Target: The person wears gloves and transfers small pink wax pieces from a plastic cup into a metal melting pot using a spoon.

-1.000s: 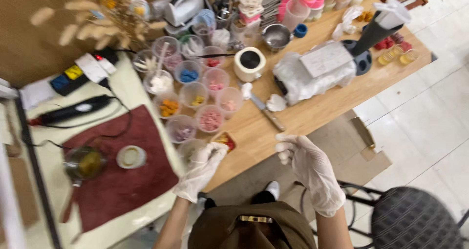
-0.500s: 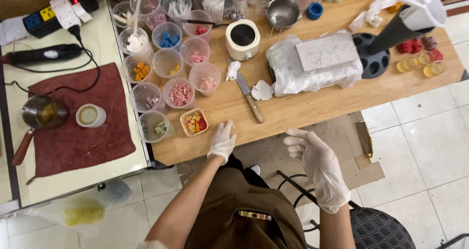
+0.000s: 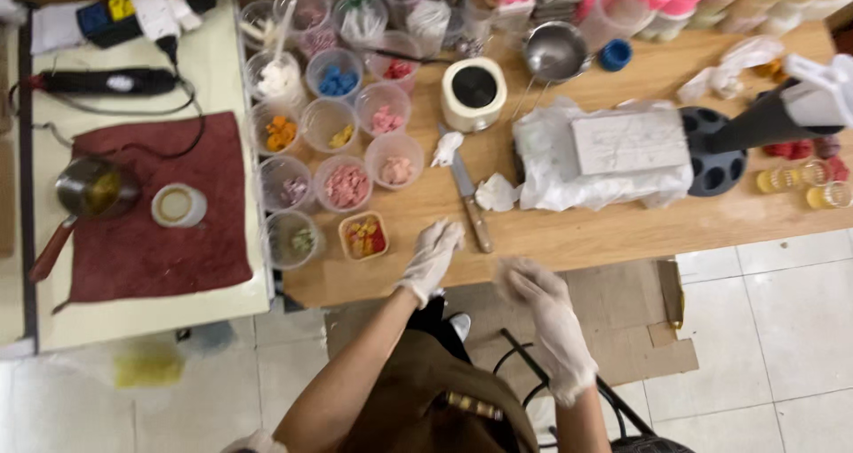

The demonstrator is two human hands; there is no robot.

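My left hand (image 3: 431, 258) wears a white glove and rests with fingers apart on the wooden table (image 3: 569, 240), just right of a small square tub of mixed coloured pieces (image 3: 363, 236) and left of a knife (image 3: 471, 201). My right hand (image 3: 549, 315), also gloved, hangs empty below the table's front edge, fingers loosely spread. Several clear cups of coloured wax pieces (image 3: 346, 186) stand in rows beyond the left hand.
A white melting pot (image 3: 474, 93), a plastic-covered scale (image 3: 626, 142), a black mould (image 3: 715, 151) and a metal ladle (image 3: 553, 51) sit on the table. To the left, a dark red mat (image 3: 151, 240) holds a small pan (image 3: 93, 191) and a round tin (image 3: 178, 205). Cardboard (image 3: 622, 320) lies on the tiled floor.
The view has moved closer to the table. My left hand slid up onto the table near the knife. My right hand drew in toward the table's edge.
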